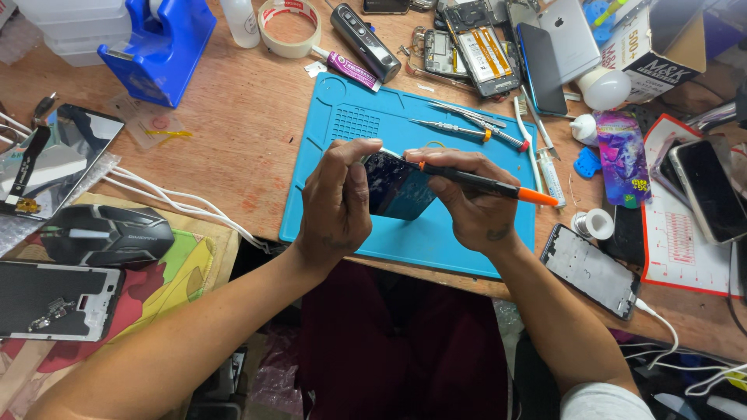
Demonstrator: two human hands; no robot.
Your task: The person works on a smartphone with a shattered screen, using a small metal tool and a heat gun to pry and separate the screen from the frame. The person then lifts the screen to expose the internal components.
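Observation:
My left hand (336, 204) grips the left side of a small dark phone (395, 187), tilted up above a blue work mat (366, 124). My right hand (475, 204) holds the phone's right side and also a black screwdriver with an orange tip (498, 187), which lies across its fingers and points right. The phone's face shows dark glass with a bluish sheen. Fingers hide its edges.
Tweezers and a small screwdriver (467, 124) lie on the mat's far part. Opened phones (482, 47), a tape roll (289, 27), a blue tape dispenser (159, 47), a glue tube (350, 68), a black mouse (105, 233), white cables (179, 204) and a phone frame (591, 268) crowd the wooden bench.

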